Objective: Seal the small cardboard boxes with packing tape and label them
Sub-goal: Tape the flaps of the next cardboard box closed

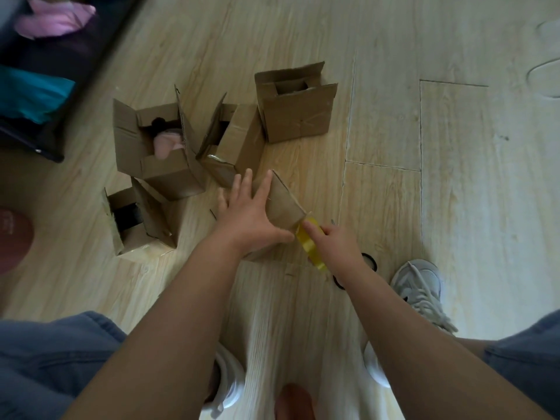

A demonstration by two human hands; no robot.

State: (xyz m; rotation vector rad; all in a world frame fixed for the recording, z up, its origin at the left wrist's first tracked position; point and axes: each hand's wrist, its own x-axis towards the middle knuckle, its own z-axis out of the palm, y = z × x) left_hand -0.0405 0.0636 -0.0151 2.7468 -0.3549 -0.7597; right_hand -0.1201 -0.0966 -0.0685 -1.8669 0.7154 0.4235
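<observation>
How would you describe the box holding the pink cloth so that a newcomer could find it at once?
On the wooden floor stands a cluster of open cardboard boxes beyond the person's left hand. Look at the cluster's left side, behind the nearest box: that box alone shows pink cloth between its raised flaps.
</observation>
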